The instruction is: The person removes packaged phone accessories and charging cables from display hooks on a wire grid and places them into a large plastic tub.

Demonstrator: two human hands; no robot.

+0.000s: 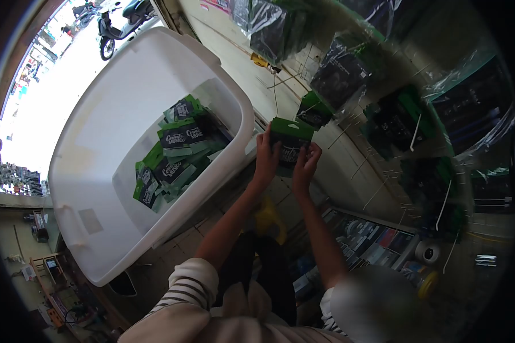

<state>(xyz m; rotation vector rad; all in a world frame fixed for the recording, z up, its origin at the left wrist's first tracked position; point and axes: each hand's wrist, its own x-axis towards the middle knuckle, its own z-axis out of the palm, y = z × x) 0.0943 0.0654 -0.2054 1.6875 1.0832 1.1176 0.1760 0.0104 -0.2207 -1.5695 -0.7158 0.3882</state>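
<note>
A black packet with a green top band and a hang hole (289,134) is held upright between my two hands, in front of the wall. My left hand (265,157) closes on its left edge, and my right hand (306,164) grips its lower right side. White lettering on the packet is partly covered by my fingers. Just beyond it, a similar green and black packet (315,111) hangs on a wire hook. To the left, a large white plastic tub (88,166) contains a heap of green and black packets (177,137), several printed with white lettering.
Long wire hooks (416,132) stick out from the wall on the right, some with plastic-wrapped packs (340,71) on them. Below stands a case of boxed goods (372,240) beside a white roll (427,251). A motorbike (120,26) is outside at the upper left.
</note>
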